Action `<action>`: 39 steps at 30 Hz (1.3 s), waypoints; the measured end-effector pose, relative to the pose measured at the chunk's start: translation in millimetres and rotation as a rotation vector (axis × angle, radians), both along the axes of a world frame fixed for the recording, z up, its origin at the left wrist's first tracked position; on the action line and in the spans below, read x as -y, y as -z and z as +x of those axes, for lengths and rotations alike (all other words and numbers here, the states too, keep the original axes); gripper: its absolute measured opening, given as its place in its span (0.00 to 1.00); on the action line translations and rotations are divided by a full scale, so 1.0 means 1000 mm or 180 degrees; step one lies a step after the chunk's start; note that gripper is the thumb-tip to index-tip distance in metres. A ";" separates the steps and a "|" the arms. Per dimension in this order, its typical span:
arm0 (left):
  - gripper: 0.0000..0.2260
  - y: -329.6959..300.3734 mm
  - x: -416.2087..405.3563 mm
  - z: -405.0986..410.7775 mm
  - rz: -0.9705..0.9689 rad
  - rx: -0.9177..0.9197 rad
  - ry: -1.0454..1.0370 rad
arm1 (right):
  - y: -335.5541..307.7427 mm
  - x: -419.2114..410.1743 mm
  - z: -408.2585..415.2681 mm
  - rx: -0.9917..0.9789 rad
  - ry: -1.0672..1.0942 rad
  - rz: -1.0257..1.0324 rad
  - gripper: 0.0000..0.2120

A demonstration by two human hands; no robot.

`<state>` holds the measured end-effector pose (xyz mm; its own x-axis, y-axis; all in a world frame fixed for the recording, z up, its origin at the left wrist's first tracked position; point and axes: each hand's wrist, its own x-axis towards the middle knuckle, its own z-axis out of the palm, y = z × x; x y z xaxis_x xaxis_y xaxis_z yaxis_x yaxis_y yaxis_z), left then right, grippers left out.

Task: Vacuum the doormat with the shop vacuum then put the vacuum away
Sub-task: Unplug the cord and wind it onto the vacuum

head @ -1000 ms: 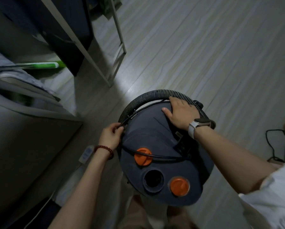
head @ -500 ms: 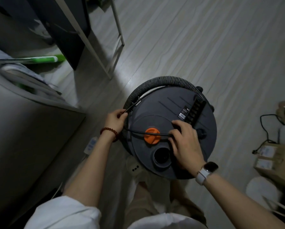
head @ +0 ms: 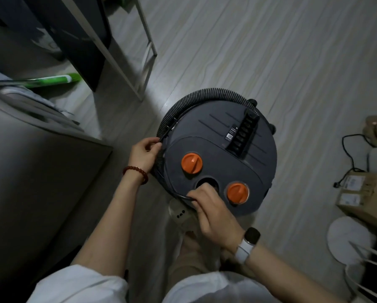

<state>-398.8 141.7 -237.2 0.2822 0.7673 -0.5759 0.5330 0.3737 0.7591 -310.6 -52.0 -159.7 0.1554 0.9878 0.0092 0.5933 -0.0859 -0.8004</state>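
We look straight down on the shop vacuum [head: 218, 158], a round dark grey canister standing on the pale plank floor [head: 270, 51] right in front of us. Its ribbed hose [head: 207, 94] curls around the far and left edge of the lid, and a thin black power cord [head: 167, 184] runs along the near left rim. Our left hand [head: 144, 154] pinches the cord at the left side of the canister. Our right hand [head: 211, 212] grips the same cord at the near edge, fingers curled, just beside the open port [head: 207, 183] between two orange caps [head: 191, 162]. Cardboard boxes [head: 362, 195] sit on the floor to the right.
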 end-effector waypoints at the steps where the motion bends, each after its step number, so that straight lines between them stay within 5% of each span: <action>1: 0.08 -0.003 0.001 -0.002 0.0034 0.0007 -0.0021 | 0.004 0.002 -0.001 0.0040 0.0036 -0.0020 0.07; 9: 0.08 -0.019 0.018 -0.014 0.0352 0.0076 -0.0118 | 0.011 -0.006 -0.019 0.0764 -0.0182 0.0260 0.19; 19: 0.12 -0.014 0.050 -0.020 0.0646 -0.0414 0.0172 | -0.008 0.024 -0.020 0.1380 0.0131 -0.0122 0.12; 27: 0.10 0.014 0.090 -0.016 0.0006 -0.0592 -0.0462 | 0.028 0.064 -0.002 0.1798 -0.0322 -0.1125 0.17; 31: 0.06 0.025 0.100 -0.021 -0.0418 -0.0368 -0.0894 | 0.054 0.072 -0.007 0.2063 -0.0881 -0.1449 0.32; 34: 0.03 0.032 0.108 -0.027 -0.0493 -0.0081 -0.1005 | 0.067 0.075 -0.021 0.2051 -0.0921 -0.1295 0.26; 39: 0.13 0.047 0.126 -0.043 -0.0781 0.0124 -0.0968 | 0.098 0.092 -0.034 0.2058 -0.0808 -0.1504 0.30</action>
<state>-441.7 15.3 -284.3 0.0883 0.6600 -0.7460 0.3425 0.6832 0.6450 -344.9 -143.6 -257.3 0.0342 0.9143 -0.4035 0.9693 -0.1286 -0.2094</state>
